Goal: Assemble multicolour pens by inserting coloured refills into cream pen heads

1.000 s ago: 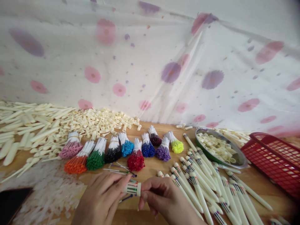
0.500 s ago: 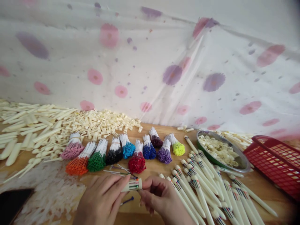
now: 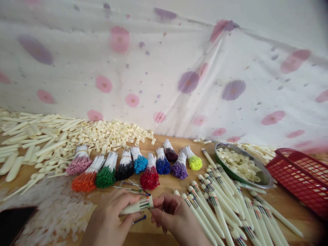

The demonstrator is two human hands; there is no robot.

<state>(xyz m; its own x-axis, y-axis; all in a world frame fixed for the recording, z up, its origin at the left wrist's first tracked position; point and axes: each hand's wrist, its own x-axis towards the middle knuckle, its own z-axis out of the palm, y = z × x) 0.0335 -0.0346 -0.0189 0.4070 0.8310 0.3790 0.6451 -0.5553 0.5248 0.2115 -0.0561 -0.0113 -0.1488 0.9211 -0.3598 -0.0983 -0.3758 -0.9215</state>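
A cream multicolour pen (image 3: 137, 206) lies tilted in my left hand (image 3: 109, 213), gripped between thumb and fingers. Coloured pieces show through the slots near its right-hand end. My right hand (image 3: 175, 215) is pinched close against that end, with a small dark piece at its fingertips that I cannot make out clearly. A loose blue-tipped refill (image 3: 139, 219) lies on the table just below the pen. Above my hands, a few more loose refills (image 3: 128, 189) lie near the red refill bundle (image 3: 150, 176).
Bundled refills, including green (image 3: 105, 176) and yellow ones (image 3: 194, 162), stand in a row. Multicolour pens (image 3: 217, 205) are piled at right, near a metal bowl (image 3: 268, 179) and red basket (image 3: 302, 177). Cream parts (image 3: 110, 133) and a phone (image 3: 15, 222) are at left.
The left fingers have drawn back, so more of the pen barrel shows. My right fingertips have shifted slightly down and left at the pen's end.
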